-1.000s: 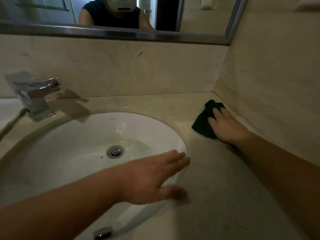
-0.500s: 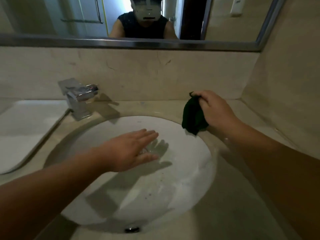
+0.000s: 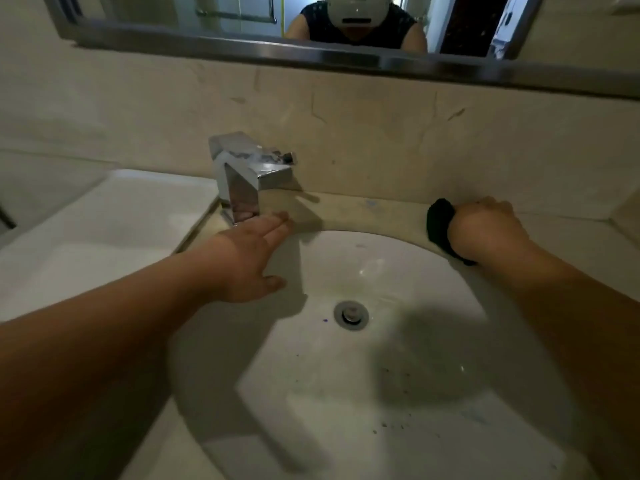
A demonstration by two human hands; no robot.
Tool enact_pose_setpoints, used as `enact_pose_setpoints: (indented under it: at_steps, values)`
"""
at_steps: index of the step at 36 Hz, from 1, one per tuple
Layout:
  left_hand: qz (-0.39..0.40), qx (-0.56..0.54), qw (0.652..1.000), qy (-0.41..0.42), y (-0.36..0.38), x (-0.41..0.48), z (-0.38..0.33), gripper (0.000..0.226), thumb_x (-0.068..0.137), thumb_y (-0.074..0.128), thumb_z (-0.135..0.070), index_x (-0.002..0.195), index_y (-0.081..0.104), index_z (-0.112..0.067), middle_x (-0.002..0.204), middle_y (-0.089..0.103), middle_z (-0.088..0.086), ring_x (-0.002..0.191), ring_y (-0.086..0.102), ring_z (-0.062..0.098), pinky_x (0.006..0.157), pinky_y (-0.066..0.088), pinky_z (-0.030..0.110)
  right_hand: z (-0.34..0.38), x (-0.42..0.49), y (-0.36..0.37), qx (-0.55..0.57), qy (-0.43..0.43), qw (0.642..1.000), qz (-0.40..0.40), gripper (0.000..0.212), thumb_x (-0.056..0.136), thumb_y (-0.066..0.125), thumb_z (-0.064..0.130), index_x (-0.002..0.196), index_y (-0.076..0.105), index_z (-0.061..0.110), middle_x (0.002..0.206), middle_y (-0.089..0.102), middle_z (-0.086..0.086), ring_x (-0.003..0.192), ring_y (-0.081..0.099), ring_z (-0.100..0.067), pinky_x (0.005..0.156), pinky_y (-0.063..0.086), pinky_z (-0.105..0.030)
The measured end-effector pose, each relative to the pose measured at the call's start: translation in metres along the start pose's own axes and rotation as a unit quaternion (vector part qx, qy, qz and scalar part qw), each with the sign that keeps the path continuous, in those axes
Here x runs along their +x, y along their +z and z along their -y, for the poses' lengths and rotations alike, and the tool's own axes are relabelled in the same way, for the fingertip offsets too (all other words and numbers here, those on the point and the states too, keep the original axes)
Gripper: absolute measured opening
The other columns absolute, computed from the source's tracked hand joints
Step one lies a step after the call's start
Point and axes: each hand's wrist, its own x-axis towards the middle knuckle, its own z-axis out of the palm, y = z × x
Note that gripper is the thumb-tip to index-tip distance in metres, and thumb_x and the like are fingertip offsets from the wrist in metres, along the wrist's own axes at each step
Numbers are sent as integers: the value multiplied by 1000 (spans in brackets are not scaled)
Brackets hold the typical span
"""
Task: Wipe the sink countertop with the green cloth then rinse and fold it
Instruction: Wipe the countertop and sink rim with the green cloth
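Grips the green cloth (image 3: 439, 227) in the right hand (image 3: 486, 230), with fingers curled tight round it in a fist. Presses that bunched cloth down on the countertop (image 3: 363, 207) at the far right of the sink basin (image 3: 398, 393), right at the rim, with a lower fold lapping onto the white edge. Shows only a dark wad of it to the left of the knuckles, nearly black in the dim light.

Stretches the left hand (image 3: 254, 258) out flat over the far left rim, with fingers straight and together, thumb spread toward the near side, holding nothing. Points the fingertips at the foot of the chrome faucet (image 3: 242, 178), just beside it; cannot tell whether touching. Casts a hard shadow onto the counter and into the basin just right of that hand.

Has the drain (image 3: 350, 314) in the middle of the basin, between the two forearms, with a small purple speck (image 3: 324, 320) just left of it and a scatter of dark grit (image 3: 391, 424) on the near right slope. Borders on a white surface (image 3: 104, 230) to the left of the faucet. Backs onto a beige stone splashback (image 3: 381, 133) with a steel-framed mirror (image 3: 311, 57) above, reflecting a person in a dark sleeveless top.
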Motion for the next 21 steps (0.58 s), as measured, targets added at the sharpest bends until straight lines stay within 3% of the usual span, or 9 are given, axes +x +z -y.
enact_pose_setpoints:
  at_steps: [1,4,5,7,9,13,21]
  values:
    - [1,-2,1000,1,0,0,2,107,91,63,-63,169,2,-22,178,4,2,163,12,25,130,23,44,3,1,4,20,-20,1000,9,23,106,45,17,118,63,9,122,59,-16,119,57,-38,99,47,-43]
    - [-3,-4,1000,5,-1,0,3,108,90,65,-62,169,1,-25,178,2,0,163,10,23,131,20,41,18,3,17,60,-76,994,50,42,112,29,27,97,61,4,120,65,-19,99,56,-31,88,44,-37]
    - [-4,-2,1000,6,-1,-1,1,107,92,65,-60,169,1,-24,178,1,0,164,8,21,132,16,38,25,2,19,49,-98,993,42,46,111,28,36,101,60,4,125,64,-21,104,56,-33,89,44,-38]
    - [-8,-5,1000,5,-1,0,0,106,94,66,-56,169,0,-23,178,0,-1,164,5,18,130,9,28,35,1,21,9,-122,992,40,64,104,30,59,135,57,10,142,54,-21,128,50,-39,105,43,-44]
    - [-12,-11,1000,7,-2,1,0,106,94,67,-55,169,0,-23,178,0,-1,163,5,17,127,7,25,38,-3,22,4,-121,992,34,77,100,33,69,152,48,14,152,45,-20,139,42,-41,114,37,-46]
    - [-17,-14,1000,13,0,2,0,108,92,69,-55,169,2,-22,178,1,-1,163,5,17,126,6,23,40,0,28,36,-163,986,22,65,108,32,56,156,47,15,156,43,-19,143,38,-39,118,33,-43]
    - [-6,-13,1000,5,-2,1,-1,111,89,70,-56,169,2,-24,178,0,-3,163,8,18,130,13,29,77,-21,25,77,-287,951,83,55,113,38,40,161,40,15,162,42,-8,147,38,-29,119,31,-35]
